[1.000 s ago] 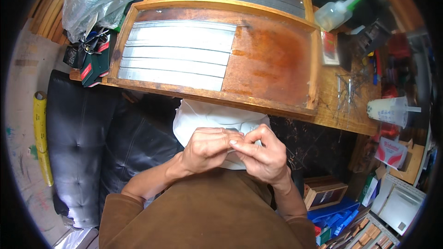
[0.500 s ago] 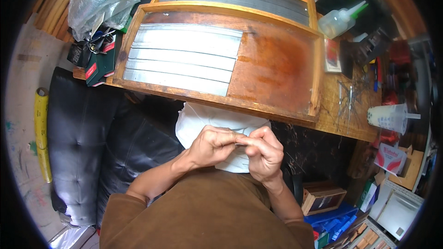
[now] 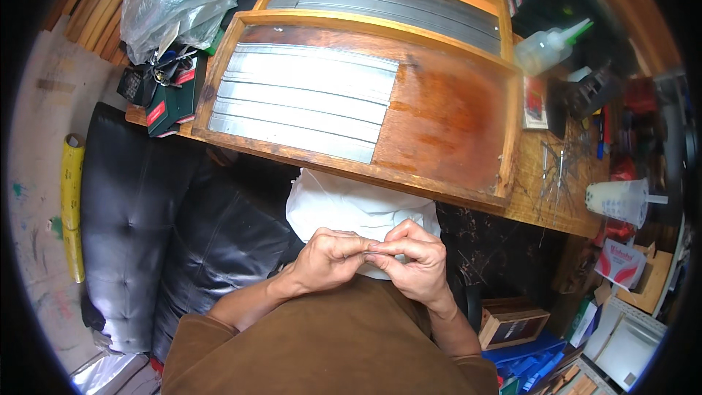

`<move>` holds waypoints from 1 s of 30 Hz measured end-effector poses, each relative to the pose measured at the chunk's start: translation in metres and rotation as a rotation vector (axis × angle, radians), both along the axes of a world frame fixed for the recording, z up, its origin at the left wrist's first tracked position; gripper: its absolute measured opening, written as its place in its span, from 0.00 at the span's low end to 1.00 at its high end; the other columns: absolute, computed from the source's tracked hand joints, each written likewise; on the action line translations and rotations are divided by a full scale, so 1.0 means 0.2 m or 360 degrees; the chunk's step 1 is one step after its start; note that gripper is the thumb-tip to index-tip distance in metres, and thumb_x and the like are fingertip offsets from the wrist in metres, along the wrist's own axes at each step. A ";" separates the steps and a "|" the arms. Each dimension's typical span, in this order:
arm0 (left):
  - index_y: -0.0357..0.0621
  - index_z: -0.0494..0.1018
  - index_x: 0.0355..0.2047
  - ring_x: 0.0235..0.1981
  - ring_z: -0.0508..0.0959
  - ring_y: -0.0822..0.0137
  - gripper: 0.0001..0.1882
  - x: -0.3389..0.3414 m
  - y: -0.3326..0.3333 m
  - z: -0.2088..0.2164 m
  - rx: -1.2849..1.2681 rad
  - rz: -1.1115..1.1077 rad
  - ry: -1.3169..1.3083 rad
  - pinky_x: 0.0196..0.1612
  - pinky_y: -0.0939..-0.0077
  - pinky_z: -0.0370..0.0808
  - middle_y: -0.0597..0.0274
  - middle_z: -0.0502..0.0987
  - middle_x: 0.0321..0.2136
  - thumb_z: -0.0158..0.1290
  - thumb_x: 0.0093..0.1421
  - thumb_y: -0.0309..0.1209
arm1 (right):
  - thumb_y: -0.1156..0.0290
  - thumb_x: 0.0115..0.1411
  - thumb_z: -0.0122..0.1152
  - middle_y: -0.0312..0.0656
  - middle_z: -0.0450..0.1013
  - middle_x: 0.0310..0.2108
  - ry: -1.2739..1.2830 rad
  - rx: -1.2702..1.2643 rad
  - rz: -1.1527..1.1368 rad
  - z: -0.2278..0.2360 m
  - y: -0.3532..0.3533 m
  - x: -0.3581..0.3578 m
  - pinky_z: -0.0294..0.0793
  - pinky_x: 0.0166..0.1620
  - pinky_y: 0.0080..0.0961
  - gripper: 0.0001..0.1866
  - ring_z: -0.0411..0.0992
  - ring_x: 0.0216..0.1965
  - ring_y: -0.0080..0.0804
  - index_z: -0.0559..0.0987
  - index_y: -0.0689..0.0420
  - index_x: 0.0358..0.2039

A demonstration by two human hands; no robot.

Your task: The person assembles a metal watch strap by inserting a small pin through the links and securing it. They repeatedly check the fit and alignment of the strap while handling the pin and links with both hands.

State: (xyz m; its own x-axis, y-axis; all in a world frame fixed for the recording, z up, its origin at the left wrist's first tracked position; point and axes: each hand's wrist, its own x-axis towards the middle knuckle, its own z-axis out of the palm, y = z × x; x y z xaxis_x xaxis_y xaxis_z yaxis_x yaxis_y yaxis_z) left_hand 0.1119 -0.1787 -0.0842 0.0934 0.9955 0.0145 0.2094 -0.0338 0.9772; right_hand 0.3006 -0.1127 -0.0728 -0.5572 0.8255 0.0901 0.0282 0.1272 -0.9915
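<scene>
My left hand (image 3: 329, 259) and my right hand (image 3: 415, 263) meet fingertip to fingertip close in front of my body. Both are closed in a pinch, and whatever is between the fingers is too small to make out. Below and beyond them lies a white cloth (image 3: 340, 199) across my lap. Past it, on the bench, rests a shallow wooden tray (image 3: 344, 163) with flat grey metal strips (image 3: 300, 99) laid side by side in its left part. The right part shows bare, wet-looking brown wood.
A second tray of metal strips (image 3: 409, 4) stands behind. On the right are a squeeze bottle (image 3: 540, 53), thin wires (image 3: 559, 168) and a plastic cup with a straw (image 3: 618, 201). Dark boxes (image 3: 172, 106) and a plastic bag (image 3: 179, 11) crowd the left. A black tufted seat (image 3: 139, 212) stands beside me.
The view has shifted slightly, so the bench sits lower and further right. My hands stay pinched together, a little nearer my body, with the right fingers bent differently.
</scene>
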 end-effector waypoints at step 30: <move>0.32 0.82 0.45 0.37 0.85 0.70 0.10 -0.07 0.25 0.10 -0.0415 -0.0215 -0.0283 0.41 0.72 0.81 0.54 0.87 0.33 0.61 0.64 0.22 | 0.82 0.58 0.73 0.35 0.74 0.30 -0.0067 -0.0097 -0.0287 0.01 0.06 -0.04 0.71 0.35 0.19 0.10 0.71 0.32 0.21 0.88 0.62 0.41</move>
